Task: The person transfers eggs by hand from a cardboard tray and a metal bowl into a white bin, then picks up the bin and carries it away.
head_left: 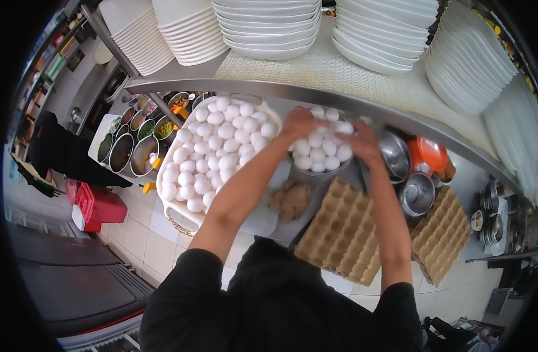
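Note:
Both hands are over a round bowl (317,172) heaped with white eggs (315,139), beneath the overhanging shelf. My left hand (302,122) reaches in from the left, right at the upper eggs, its fingertips smeared by motion. From the right side, my right hand (361,142) comes over the heap, fingers pointing left; a blurred egg (343,127) shows at its fingertips. I cannot tell whether either hand grips an egg. Left of the bowl stands a large white basket (181,206) piled with many more white eggs (213,142).
Brown cardboard egg trays (341,232) lie in front of the bowl, with another tray (442,234) farther right. Metal bowls (417,193) and an orange container (430,154) stand to the right. The metal shelf edge (316,94) crosses above, carrying stacked white dishes (269,29). Ginger-like root (290,199) lies nearby.

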